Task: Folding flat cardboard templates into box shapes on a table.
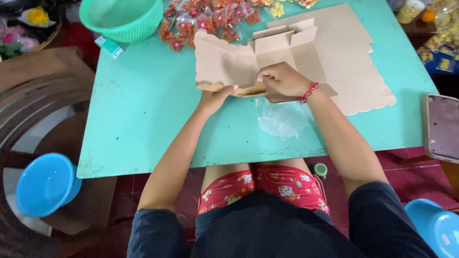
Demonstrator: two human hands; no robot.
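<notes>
A: Starting with the head view, what are the hands on?

B: Both are on a half-folded brown cardboard box, held just above the turquoise table. The left hand grips the box's lower left edge, fingers curled under the panel with the thumb against it. The right hand is closed over the middle of the box, fingers pinching a flap along the front fold. A red braided bracelet sits on that wrist.

A: And where is the box relative to the rest?

B: Near the middle of the table, toward the far side. Right behind it and to its right lies a stack of flat, unfolded cardboard sheets with scalloped edges. Beneath the hands, on the tabletop, is a crumpled clear plastic bag.

A: What else is up there?

B: A green plastic basket at the far left corner, a small green packet just beside it, and a pile of small clear packets with orange-red contents along the far edge.

A: Around the table?

B: A phone in a clear case at the right edge, a blue plastic stool on the floor to the left, another blue stool at the lower right, and a roll of green tape under the table's near edge.
</notes>
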